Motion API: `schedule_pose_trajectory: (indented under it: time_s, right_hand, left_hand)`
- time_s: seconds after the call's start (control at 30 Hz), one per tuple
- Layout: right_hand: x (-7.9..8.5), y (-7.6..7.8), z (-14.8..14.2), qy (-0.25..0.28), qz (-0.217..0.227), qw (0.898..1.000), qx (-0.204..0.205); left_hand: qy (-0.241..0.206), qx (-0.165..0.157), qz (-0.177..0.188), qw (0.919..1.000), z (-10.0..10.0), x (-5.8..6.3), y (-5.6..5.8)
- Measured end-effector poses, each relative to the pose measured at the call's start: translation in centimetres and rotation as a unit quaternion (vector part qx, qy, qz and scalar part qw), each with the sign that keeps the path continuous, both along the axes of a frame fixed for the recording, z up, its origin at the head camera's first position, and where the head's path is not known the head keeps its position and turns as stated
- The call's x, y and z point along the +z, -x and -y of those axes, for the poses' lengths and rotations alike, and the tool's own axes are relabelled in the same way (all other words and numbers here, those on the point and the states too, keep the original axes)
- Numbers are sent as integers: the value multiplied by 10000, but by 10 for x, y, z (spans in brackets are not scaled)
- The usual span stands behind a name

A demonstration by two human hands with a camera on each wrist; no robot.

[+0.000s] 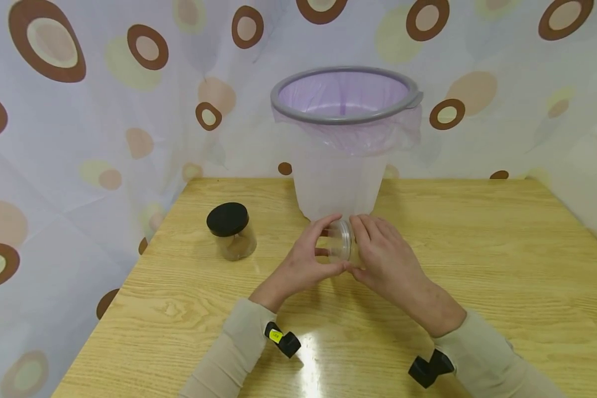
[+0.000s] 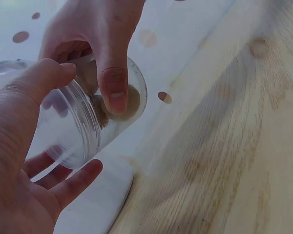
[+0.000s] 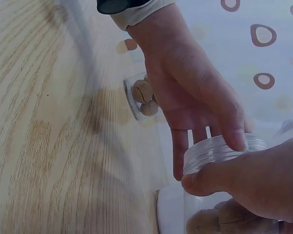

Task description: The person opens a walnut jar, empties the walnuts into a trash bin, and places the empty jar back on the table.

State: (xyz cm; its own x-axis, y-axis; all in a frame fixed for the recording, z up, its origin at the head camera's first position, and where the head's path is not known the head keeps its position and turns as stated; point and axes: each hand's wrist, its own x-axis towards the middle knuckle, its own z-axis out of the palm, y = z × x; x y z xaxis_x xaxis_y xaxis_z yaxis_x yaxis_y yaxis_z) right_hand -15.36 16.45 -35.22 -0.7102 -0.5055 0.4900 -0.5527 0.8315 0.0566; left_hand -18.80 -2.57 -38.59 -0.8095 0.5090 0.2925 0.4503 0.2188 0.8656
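Observation:
Near the middle of the table, my left hand grips the clear, see-through side of a jar, thumb and fingers spread around it by the ridged rim. On the other side, my right hand grips the jar that holds several walnuts. It lies tilted sideways in the head view. Whether the clear side is a second jar or part of the same one, I cannot tell. A second walnut jar with a black lid stands upright to the left, apart from both hands.
Behind the hands stands a whitish bin with a grey rim and a thin purple liner. The wooden table ends at a patterned cloth at the back and sides.

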Motion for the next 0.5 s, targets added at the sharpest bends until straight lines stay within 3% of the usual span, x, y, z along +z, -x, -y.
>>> schedule_pose_trajectory:
  time_s: [0.5]
  right_hand:
    - [-1,-1,0,-68,171,9998,-73]
  left_hand:
    - [218,471,388,9979,-3,2,0]
